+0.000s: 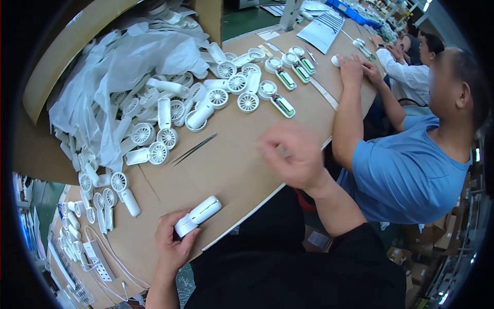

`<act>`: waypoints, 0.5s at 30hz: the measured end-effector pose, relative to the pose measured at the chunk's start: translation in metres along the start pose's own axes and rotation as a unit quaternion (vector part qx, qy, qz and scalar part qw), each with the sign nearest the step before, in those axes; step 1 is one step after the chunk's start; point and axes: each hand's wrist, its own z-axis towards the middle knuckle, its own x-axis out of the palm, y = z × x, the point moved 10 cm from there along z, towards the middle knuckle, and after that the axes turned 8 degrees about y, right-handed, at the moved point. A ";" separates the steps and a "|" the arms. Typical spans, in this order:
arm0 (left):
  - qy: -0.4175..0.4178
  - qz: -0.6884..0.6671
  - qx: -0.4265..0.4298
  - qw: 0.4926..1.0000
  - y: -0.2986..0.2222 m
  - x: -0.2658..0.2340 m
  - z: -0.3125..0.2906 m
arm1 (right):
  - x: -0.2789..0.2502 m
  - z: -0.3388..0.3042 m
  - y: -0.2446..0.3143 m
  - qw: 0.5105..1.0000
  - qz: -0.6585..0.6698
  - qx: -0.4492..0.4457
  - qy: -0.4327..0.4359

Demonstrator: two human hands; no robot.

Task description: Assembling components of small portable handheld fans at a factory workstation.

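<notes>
Left fingers (170, 218) hold a white, round-ended, elongated casing (202, 211), thinly dark-seamed.

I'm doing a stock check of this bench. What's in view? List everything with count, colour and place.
table: one, brown, centre
cardboard box: one, brown, upper left
plastic wrapping: count unclear, whitish, upper left
loose fan parts: dozens, white, left half
fan assemblies: four grouped, white with green, upper centre
tweezers: one pair, dark, mid-table
fan unit: one, white, lower centre
flat strip: one, pale, right of the assemblies
printed sheet: one, pale blue, far end
power strip: one, white, lower left
co-workers: at least three, nearest in blue, right
floor boxes: several, brown, lower right
left hand: one, bare, holding the fan unit
right hand: one, bare, blurred, centre; contents unclear
</notes>
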 end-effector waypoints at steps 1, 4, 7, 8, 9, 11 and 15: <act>-0.006 -0.003 -0.001 1.000 0.001 -0.002 -0.001 | 0.001 0.005 0.018 0.996 0.082 -0.035 -0.006; -0.021 -0.017 0.009 1.000 -0.003 -0.001 0.001 | 0.018 0.009 0.019 0.989 0.147 -0.001 -0.012; -0.034 -0.044 0.002 0.998 -0.005 0.004 0.005 | 0.101 -0.056 0.004 0.966 0.091 0.013 0.243; -0.031 -0.043 0.010 0.999 -0.008 0.008 0.008 | 0.118 -0.075 0.002 0.951 0.169 0.065 0.250; -0.055 -0.064 0.015 0.996 -0.010 0.010 0.008 | 0.136 -0.091 0.000 0.927 0.248 0.115 0.258; -0.102 -0.105 0.020 0.989 -0.010 0.013 0.006 | 0.161 -0.107 0.000 0.905 0.307 0.154 0.252; -0.099 -0.093 0.036 0.990 -0.017 0.020 0.013 | 0.161 -0.106 0.005 0.903 0.298 0.179 0.251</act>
